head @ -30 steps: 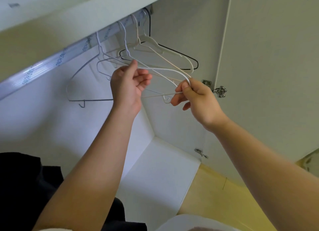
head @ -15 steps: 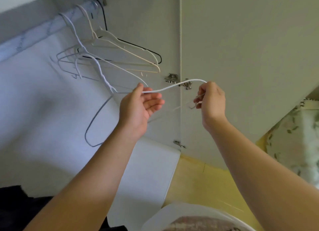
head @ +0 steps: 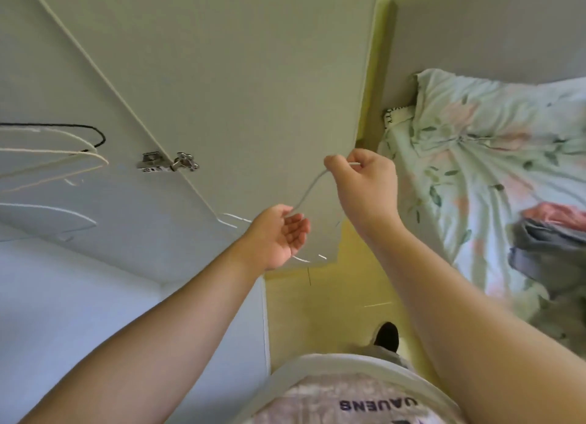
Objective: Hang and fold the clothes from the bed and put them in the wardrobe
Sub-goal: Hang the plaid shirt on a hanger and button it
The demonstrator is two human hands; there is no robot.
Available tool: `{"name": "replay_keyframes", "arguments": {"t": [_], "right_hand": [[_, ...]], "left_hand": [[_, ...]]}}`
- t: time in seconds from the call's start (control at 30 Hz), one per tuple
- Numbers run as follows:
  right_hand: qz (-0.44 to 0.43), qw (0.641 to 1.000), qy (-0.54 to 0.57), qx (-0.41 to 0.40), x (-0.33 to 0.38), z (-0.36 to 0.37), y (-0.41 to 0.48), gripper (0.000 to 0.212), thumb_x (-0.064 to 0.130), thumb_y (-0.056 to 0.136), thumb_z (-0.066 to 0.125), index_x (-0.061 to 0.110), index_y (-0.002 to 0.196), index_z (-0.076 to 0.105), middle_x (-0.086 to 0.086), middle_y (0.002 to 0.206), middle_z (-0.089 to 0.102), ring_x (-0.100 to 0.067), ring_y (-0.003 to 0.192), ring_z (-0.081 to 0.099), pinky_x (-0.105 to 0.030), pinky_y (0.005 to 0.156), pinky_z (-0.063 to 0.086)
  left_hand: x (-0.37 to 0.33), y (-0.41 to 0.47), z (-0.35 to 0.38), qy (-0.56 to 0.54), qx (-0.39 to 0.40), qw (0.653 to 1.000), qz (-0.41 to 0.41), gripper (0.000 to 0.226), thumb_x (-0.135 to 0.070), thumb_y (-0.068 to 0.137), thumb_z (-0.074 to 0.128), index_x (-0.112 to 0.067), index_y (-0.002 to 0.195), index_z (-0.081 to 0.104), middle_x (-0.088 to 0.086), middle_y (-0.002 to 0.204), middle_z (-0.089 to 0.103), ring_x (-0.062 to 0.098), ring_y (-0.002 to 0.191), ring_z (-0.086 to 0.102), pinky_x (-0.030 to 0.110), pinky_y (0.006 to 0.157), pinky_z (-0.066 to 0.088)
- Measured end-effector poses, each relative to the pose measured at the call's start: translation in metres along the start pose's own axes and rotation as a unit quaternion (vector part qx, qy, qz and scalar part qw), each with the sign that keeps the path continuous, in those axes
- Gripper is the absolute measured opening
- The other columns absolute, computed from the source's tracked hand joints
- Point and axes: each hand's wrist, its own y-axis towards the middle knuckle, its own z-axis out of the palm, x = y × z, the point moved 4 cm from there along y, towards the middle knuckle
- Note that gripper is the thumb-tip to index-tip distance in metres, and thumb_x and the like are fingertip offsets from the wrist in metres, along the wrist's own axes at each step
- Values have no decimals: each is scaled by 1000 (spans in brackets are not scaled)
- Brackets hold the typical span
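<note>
A thin white wire hanger (head: 309, 189) is stretched between my two hands in front of the open wardrobe door (head: 241, 84). My right hand (head: 364, 182) pinches one end of it, fingers curled. My left hand (head: 279, 236) is lower, palm up, with loose fingers touching the hanger's other part. Much of the hanger is blurred. Several more hangers (head: 54, 157) show at the left edge inside the wardrobe. On the bed (head: 475, 176) at the right lie grey and pink clothes (head: 551, 233).
The door's metal hinge (head: 168, 163) is at centre left. The wardrobe's white inside wall (head: 79, 312) fills the lower left. A yellow floor strip (head: 333, 303) runs between wardrobe and bed, with my foot (head: 387, 335) on it. A grey headboard (head: 491, 27) stands behind the bed.
The view has swung right, away from the rail toward the bed. Both hands have carried the white hanger out of the wardrobe, and my left hand's hold has loosened.
</note>
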Motion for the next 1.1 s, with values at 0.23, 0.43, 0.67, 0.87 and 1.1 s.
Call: {"name": "replay_keyframes", "arguments": {"t": [0.23,0.43,0.67,0.87,1.1], "right_hand": [[30,964,-151,-215,-36,-137,0,37,37,73,58,8,57,41,7,43,38,-11,47,31,-30,48,31],[89,933,-178,-299,-64,-262,17,39,31,81,61,14,53,40,3,45,40,-16,50,37,-35,51,40],[130,890,-201,-389,-87,-385,12,47,30,86,60,17,50,33,2,43,37,-15,47,32,-36,49,31],[158,845,-191,-475,-109,-453,-28,48,34,93,62,3,59,48,-2,47,41,-17,48,37,-38,52,37],[290,806,-170,-488,-145,-490,-54,50,43,97,52,13,57,55,3,52,57,-15,51,53,-37,51,47]], "left_hand": [[75,64,136,226,55,968,-98,30,-28,104,53,-7,83,50,13,73,61,18,46,61,20,41,50],[146,99,273,378,101,910,-136,35,-36,108,42,-2,101,49,16,85,60,25,68,63,31,54,53],[224,113,403,531,164,826,-98,47,-45,104,47,-4,128,46,19,103,57,29,79,66,34,57,58],[283,114,482,506,215,826,-124,30,-31,110,39,-3,107,52,21,117,59,25,82,65,30,56,57],[321,132,571,575,266,767,-101,27,-18,108,47,-4,86,55,9,82,61,18,71,65,22,52,58]]}}
